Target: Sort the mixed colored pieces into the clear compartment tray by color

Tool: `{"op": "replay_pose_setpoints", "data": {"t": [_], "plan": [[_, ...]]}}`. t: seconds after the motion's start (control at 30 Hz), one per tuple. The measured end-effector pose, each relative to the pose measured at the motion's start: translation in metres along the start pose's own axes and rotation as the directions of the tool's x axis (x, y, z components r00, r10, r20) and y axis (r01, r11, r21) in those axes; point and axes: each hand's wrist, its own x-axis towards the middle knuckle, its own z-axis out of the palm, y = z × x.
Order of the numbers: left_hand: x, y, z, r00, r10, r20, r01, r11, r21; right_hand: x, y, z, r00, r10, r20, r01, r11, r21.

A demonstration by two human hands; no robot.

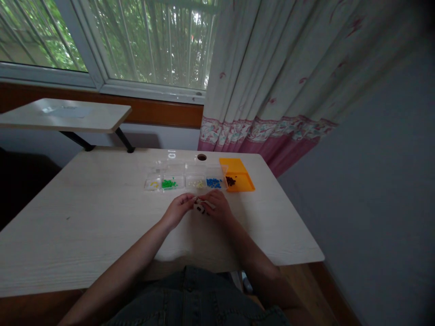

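Head view, seated at desk.

- 10 o'clock from the hands, far: a second, raised tabletop on dark legs, under the window.
- 11 to 12 o'clock: clear compartment tray lying flat on the desk. Front row, left to right: yellow beads, green beads, white beads, blue beads, one colour per compartment. Back row contents too faint to tell.
- 12 o'clock, beyond the tray: round cable hole in the desk.
- Centre: left hand, fingers curled, tips pinched on the small piece. The piece is white with dark marks, detail too small to read. It sits between the two hands, just above the desk and just short of the tray's near edge.
- Right hand, fingers folded in, also gripping the small piece from its own side. Both hands touch at the fingertips.
- 1 o'clock: orange tray, touching the clear tray's right end, with dark beads heaped in its near left corner.
- 2 o'clock, far: patterned curtain with pink hem hanging behind the desk.
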Motion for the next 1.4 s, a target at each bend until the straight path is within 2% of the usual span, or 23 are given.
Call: {"op": "replay_pose_setpoints", "data": {"t": [0.13,0.23,0.33,0.83,0.97,1.17,1.27,1.4], "plan": [[-0.006,0.009,-0.003,0.982,-0.171,0.083,0.187,0.944,-0.273,0.002,-0.011,0.0,1.0,0.019,0.004,-0.019,1.0,0.011],[-0.009,0.011,-0.008,0.949,-0.283,0.142,0.315,0.881,-0.352,0.002,-0.017,0.003,0.999,0.036,0.017,-0.037,0.999,0.031],[-0.012,0.012,-0.01,0.925,-0.338,0.171,0.379,0.842,-0.384,0.001,-0.018,0.006,0.999,0.036,0.014,-0.036,0.999,0.037],[-0.016,0.018,-0.007,0.904,-0.413,0.115,0.422,0.81,-0.408,0.001,-0.018,0.002,0.997,0.08,-0.01,-0.08,0.996,0.03],[-0.016,0.021,-0.007,0.911,-0.401,0.098,0.406,0.832,-0.378,0.003,-0.011,-0.007,0.98,0.155,-0.123,-0.151,0.988,0.04],[-0.016,0.021,-0.008,0.922,-0.383,0.065,0.381,0.858,-0.346,0.003,0.015,-0.03,0.904,0.264,-0.337,-0.29,0.956,-0.029],[-0.015,0.02,-0.009,0.922,-0.384,0.053,0.377,0.858,-0.348,0.001,0.029,-0.041,0.87,0.295,-0.395,-0.348,0.935,-0.07],[-0.014,0.022,-0.01,0.93,-0.367,0.016,0.348,0.866,-0.359,-0.005,0.05,-0.054,0.853,0.298,-0.428,-0.402,0.899,-0.174]]}}
